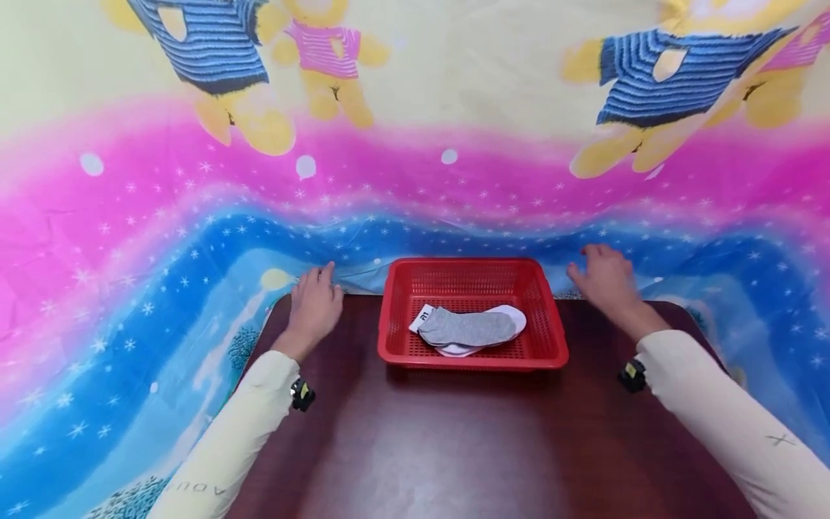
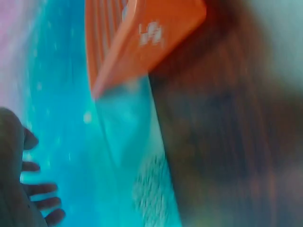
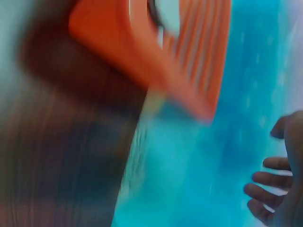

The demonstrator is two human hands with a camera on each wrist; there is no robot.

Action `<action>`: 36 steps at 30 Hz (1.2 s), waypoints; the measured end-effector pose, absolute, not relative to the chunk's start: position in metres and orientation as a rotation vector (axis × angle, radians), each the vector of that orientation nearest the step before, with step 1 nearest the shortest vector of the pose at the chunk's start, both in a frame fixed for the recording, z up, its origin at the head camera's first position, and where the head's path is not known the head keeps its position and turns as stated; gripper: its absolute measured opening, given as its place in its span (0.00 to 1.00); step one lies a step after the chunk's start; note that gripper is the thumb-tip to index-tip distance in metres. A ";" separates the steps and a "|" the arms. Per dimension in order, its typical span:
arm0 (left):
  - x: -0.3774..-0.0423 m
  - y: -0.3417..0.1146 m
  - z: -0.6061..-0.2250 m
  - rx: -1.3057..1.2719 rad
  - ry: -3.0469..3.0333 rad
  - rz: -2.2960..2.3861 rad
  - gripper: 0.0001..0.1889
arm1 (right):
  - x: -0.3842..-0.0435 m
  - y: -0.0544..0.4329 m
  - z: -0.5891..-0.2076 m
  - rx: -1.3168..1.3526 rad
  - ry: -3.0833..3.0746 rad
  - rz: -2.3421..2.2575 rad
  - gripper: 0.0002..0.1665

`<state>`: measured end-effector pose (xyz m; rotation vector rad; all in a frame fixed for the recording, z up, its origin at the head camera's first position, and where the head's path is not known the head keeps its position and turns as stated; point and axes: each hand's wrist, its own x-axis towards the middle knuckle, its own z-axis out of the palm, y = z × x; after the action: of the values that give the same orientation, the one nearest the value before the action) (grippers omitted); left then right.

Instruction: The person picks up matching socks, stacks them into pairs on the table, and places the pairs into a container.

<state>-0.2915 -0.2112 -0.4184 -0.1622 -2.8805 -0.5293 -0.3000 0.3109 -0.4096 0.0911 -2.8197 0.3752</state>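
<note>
A red plastic basket [image 1: 473, 362] with slotted walls stands at the far side of the table. In it lie a grey sock [image 1: 467, 328] and white socks [image 1: 515, 317] partly beneath it; how many cannot be told. My left hand [image 1: 314, 306] hovers to the left of the basket, apart from it, fingers loosely spread. To the right of the basket my right hand [image 1: 608, 282] is raised with relaxed fingers, also touching nothing. Both wrist views are blurred; each shows its hand [image 2: 19, 184] at the outer edge and a corner of the basket [image 3: 156, 66].
The dark brown table [image 1: 454, 432] reaches toward me below the basket. Behind and around it hangs a patterned cloth [image 1: 447, 180] in blue, pink and cream with bear figures. A small black device sits at each wrist, such as the left one [image 1: 302, 395].
</note>
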 end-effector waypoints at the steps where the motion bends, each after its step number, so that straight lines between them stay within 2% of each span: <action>1: -0.296 -0.217 -0.416 -0.189 -2.896 -0.503 0.30 | -0.303 0.323 -0.408 0.075 -2.844 0.346 0.34; 5: -0.310 -0.232 -0.410 -0.230 -2.950 -0.402 0.32 | -0.312 0.364 -0.408 0.041 -2.930 0.265 0.44; 11: -0.330 -0.225 -0.412 -0.261 -3.062 -0.251 0.37 | -0.314 0.398 -0.412 0.094 -2.972 0.221 0.50; 18: -0.345 -0.215 -0.423 -0.203 -3.091 -0.169 0.38 | -0.320 0.397 -0.410 0.066 -2.995 0.249 0.51; 28: -0.342 -0.212 -0.433 -0.158 -3.157 -0.094 0.37 | -0.317 0.393 -0.423 -0.019 -3.029 0.297 0.53; 36: -0.341 -0.210 -0.441 -0.134 -3.183 -0.034 0.37 | -0.321 0.389 -0.442 0.092 -3.101 0.202 0.55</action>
<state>-0.3414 -0.2095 -0.4411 -0.1344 -3.1830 -0.0341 -0.3209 0.3888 -0.4420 0.0923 -3.1009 0.2019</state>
